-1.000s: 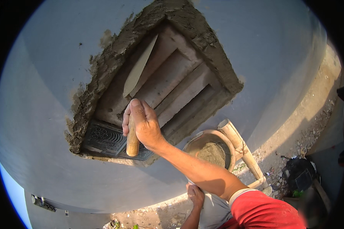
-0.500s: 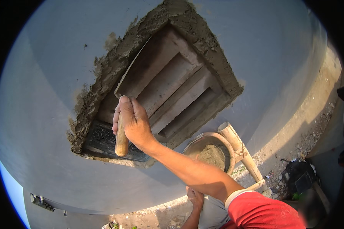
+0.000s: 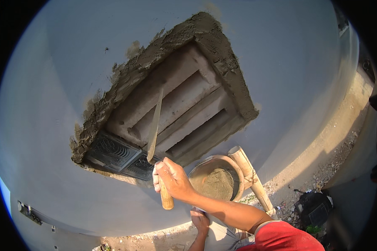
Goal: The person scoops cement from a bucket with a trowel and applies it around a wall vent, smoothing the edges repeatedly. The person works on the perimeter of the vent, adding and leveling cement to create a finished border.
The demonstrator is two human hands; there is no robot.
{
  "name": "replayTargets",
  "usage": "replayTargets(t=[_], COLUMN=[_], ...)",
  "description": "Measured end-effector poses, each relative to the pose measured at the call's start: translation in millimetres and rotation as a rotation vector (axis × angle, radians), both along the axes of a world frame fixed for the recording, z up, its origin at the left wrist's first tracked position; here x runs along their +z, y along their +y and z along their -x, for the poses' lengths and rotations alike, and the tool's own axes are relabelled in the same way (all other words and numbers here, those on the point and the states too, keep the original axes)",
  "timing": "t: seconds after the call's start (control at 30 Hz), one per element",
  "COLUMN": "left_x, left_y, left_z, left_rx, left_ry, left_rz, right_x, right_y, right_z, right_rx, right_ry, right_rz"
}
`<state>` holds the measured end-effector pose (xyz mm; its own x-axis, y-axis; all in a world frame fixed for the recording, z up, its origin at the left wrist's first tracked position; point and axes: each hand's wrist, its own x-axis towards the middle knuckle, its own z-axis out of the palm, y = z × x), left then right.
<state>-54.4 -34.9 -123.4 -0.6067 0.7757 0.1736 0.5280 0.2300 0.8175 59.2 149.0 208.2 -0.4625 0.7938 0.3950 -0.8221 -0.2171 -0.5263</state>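
My right hand (image 3: 174, 179) is closed round the wooden handle of a trowel (image 3: 155, 125). Its blade is seen nearly edge-on, pointing up in front of a slatted vent opening (image 3: 184, 98). Rough wet mortar (image 3: 220, 50) frames the opening along its upper and right sides. Dark patterned panels (image 3: 113, 151) lie along the lower left part of the opening. Just beyond my right forearm stands a bucket (image 3: 238, 173) holding grey mortar (image 3: 218, 184). My left hand (image 3: 200, 221) is low, beside light trousers, its fingers partly hidden behind my right forearm.
A smooth grey wall (image 3: 71, 113) surrounds the opening. A bamboo pole (image 3: 252, 178) stands against the bucket's right side. Lower right, a black object (image 3: 315, 208) lies on rubble-strewn ground (image 3: 322, 175). A pipe-like fitting (image 3: 29, 212) is on the wall at lower left.
My right hand has drawn back from the opening, down and to the right. The trowel blade has turned from showing its broad face to nearly edge-on. The view has shifted somewhat.
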Motion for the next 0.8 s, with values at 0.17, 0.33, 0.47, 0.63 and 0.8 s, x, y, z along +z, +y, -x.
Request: replayTargets(t=[0.17,0.33,0.47,0.63,0.8], left_x=[28.5,54.1,54.5,51.2,46.5], left_y=[11.2,20.3,23.9,24.2,24.6], left_z=[-25.3,-42.9,-46.9,-49.4,-47.6], left_rx=[0.089,0.122,0.141,0.153,0.128], left_ry=[0.161,0.193,0.051,0.083,0.098], left_rz=[-0.067,-0.069,-0.091,-0.111,-0.107], right_x=[-61.8,-101.8,-109.9,-103.7,-101.7], right_y=[-3.8,-8.7,-1.1,28.8,91.7], right_z=[-65.0,-134.8,-177.8,-214.1,-235.7], right_rx=[-0.073,-0.191,-0.4,-0.574,-1.037], right_ry=[-0.42,-0.818,-0.901,-0.784,-1.075], right_rz=[-0.026,-0.082,-0.135,-0.002,-0.259])
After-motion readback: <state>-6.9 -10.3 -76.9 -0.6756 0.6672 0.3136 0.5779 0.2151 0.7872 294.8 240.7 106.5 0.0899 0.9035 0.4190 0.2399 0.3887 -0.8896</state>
